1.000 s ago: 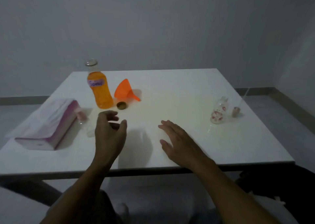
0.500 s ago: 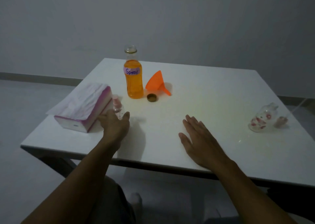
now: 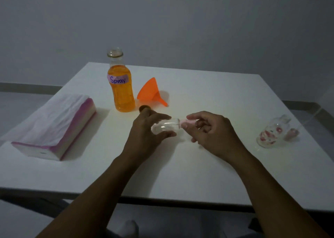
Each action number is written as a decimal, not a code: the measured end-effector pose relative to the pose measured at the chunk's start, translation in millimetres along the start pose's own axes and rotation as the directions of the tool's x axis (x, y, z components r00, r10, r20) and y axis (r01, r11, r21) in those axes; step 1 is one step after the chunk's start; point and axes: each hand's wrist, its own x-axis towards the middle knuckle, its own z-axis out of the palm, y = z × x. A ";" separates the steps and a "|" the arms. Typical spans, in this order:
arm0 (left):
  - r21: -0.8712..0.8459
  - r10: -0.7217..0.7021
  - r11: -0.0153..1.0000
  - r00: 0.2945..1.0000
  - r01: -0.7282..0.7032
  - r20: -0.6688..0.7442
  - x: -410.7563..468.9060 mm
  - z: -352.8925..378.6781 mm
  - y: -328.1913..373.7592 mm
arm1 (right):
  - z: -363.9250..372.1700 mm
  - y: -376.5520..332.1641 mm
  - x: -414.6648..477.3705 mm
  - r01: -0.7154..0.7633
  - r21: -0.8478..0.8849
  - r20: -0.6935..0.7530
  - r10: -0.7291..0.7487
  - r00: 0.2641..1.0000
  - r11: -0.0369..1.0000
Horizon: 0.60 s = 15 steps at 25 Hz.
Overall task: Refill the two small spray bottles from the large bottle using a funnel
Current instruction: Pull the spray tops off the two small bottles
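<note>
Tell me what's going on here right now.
The left hand holds a small clear spray bottle sideways over the table while the right hand pinches its pink spray top. The large bottle labelled Spray stands uncapped, the orange funnel lying beside it. The second small spray bottle lies at the table's right.

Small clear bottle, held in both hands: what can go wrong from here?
1. The left hand holds the small clear bottle sideways above the table while the right hand pinches its pink spray top; if the top frees suddenly, either piece may slip and drop.
2. The large bottle stands uncapped just behind the left hand; a bump could tip it and spill the orange liquid.
</note>
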 end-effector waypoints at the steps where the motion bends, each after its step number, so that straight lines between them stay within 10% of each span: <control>1: 0.003 0.039 0.999 0.999 -0.039 0.018 0.9 2.6 -0.2 | -0.4 4.1 4.0 -0.020 0.024 0.014 0.019 1.000 1.000; 15: -0.151 0.119 0.985 0.955 -0.080 0.271 -0.3 -2.9 14.4 | -23.0 23.6 1.0 0.118 0.162 0.155 -0.143 0.977 0.980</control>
